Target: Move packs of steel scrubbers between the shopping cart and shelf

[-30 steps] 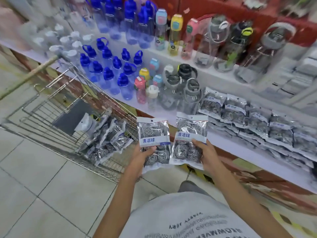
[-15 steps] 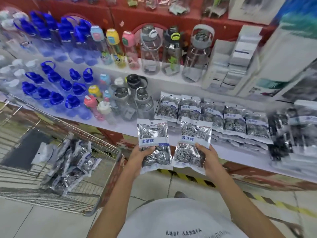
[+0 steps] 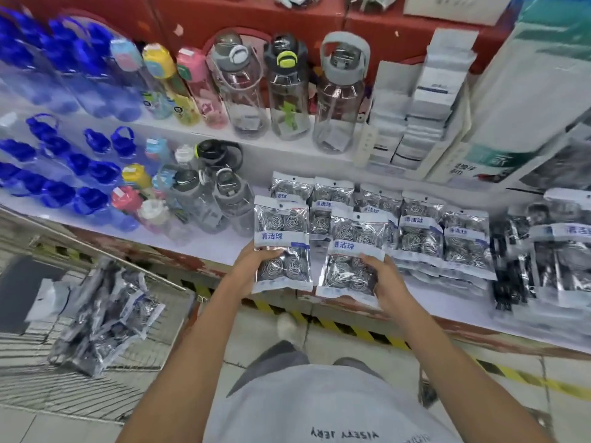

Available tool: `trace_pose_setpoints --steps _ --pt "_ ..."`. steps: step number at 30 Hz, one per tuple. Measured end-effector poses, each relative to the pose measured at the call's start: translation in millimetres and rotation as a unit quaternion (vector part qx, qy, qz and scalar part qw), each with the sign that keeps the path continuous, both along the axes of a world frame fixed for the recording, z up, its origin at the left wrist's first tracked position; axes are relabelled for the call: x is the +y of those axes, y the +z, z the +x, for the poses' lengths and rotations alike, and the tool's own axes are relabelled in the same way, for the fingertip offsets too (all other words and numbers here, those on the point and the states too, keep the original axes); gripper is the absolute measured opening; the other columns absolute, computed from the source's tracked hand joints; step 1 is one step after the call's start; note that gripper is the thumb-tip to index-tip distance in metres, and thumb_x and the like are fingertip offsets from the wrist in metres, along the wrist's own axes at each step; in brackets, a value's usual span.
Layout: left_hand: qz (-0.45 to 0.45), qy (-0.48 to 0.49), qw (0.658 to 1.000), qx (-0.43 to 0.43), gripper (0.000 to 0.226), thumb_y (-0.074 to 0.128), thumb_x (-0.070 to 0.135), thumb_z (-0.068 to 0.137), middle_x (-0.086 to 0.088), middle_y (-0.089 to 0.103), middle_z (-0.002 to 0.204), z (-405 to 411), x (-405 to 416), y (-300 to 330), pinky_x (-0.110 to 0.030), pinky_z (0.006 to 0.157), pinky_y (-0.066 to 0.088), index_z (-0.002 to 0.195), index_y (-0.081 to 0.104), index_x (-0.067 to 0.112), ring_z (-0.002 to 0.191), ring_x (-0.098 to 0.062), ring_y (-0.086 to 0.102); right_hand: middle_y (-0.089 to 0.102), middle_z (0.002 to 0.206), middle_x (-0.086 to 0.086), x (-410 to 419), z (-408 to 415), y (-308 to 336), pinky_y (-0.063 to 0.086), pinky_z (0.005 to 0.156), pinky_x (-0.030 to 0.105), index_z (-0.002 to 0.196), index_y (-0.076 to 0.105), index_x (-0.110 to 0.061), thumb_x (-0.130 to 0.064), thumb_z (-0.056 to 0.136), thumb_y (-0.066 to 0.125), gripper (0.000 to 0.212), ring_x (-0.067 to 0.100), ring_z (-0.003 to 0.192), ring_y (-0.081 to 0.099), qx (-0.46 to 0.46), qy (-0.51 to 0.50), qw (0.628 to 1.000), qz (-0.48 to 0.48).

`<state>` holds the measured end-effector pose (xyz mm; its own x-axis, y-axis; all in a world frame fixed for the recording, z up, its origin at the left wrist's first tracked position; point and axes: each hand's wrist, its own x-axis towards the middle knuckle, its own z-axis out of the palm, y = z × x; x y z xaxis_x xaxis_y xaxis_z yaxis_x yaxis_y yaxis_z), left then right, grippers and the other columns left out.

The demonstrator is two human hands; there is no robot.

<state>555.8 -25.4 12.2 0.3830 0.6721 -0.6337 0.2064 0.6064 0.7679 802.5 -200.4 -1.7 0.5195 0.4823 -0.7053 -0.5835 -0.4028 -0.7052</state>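
My left hand (image 3: 248,271) grips one silver pack of steel scrubbers (image 3: 281,241) by its lower left edge. My right hand (image 3: 385,284) grips a second pack (image 3: 353,254) by its lower right edge. I hold both packs upright, side by side, above the front edge of the white shelf (image 3: 211,247). Just behind them, rows of the same scrubber packs (image 3: 419,238) lie stacked on the shelf. Several more packs (image 3: 105,311) lie piled in the wire shopping cart (image 3: 96,391) at the lower left.
Water bottles stand left of the scrubber rows: blue ones (image 3: 67,183) at the far left, grey and clear ones (image 3: 220,203) close to my left pack. Tall bottles (image 3: 287,87) and white boxes (image 3: 425,100) fill the upper shelf. Dark packs (image 3: 518,270) lie at the right.
The view has swung right, away from the cart. Both hands carried their packs forward, from beside the cart to over the shelf's front edge, near the stacked rows.
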Motion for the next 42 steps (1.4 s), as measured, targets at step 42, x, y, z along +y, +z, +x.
trace_pose_setpoints --steps 42 --pt "0.195 -0.157 0.928 0.276 0.056 0.073 0.030 0.096 -0.009 0.071 0.118 112 159 -55 -0.050 0.096 0.057 0.142 0.045 0.014 0.104 -0.030 0.068 0.065 0.109 0.003 188 64 -54 0.042 0.066 0.029 0.140 0.048 -0.014 -0.027 0.094 0.076 0.055 0.015 0.087 0.060 -0.168 0.084 0.968 -0.166"
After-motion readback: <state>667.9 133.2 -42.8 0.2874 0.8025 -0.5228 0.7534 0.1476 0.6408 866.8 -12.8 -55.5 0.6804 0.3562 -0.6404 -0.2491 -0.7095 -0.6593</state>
